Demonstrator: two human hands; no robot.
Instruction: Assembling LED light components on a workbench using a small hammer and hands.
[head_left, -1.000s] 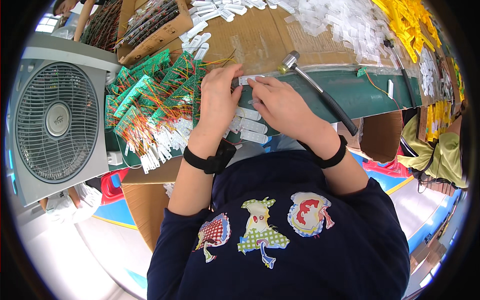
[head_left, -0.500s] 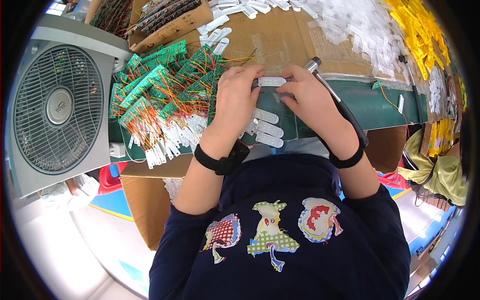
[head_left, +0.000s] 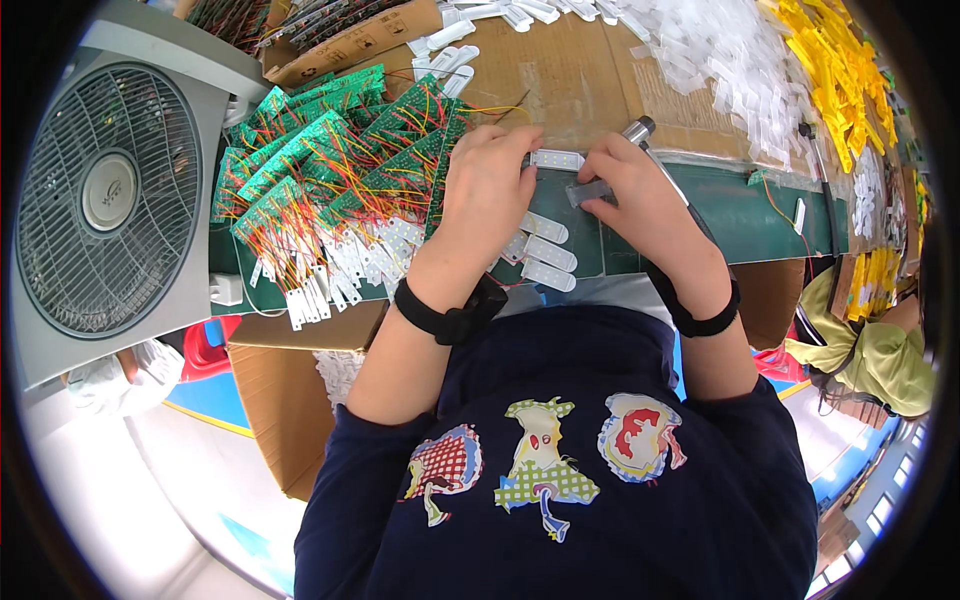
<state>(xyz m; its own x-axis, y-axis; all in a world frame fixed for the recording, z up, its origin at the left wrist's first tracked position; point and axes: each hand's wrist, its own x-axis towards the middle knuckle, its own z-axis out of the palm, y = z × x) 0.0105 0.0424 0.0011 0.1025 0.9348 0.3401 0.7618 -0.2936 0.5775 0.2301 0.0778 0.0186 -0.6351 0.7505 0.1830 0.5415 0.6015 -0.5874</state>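
My left hand [head_left: 488, 185] pinches one end of a white LED board [head_left: 558, 160], a short strip with pale square dots, held above the table's green surface. Close to the strip's other end is my right hand [head_left: 635, 190], its thumb and fingers closed on a small translucent plastic piece [head_left: 588, 193]. Below my left hand lie several white round-ended LED pieces [head_left: 547, 252]. Left of that hand is a heap of green circuit boards [head_left: 300, 165] with red and yellow wires, which end in small white boards [head_left: 335, 262].
A grey box fan [head_left: 108, 195] stands at the left. Behind the heap is a carton [head_left: 350, 40] of boards. A silver-and-black tool [head_left: 640, 130] with a hose lies beyond my right hand. White translucent covers [head_left: 720, 70] and yellow strips [head_left: 835, 75] are piled at the far right.
My right hand has drawn back from the LED board's end, and the translucent piece now shows plainly in its fingers. My left hand keeps its hold. The whole view has shifted slightly.
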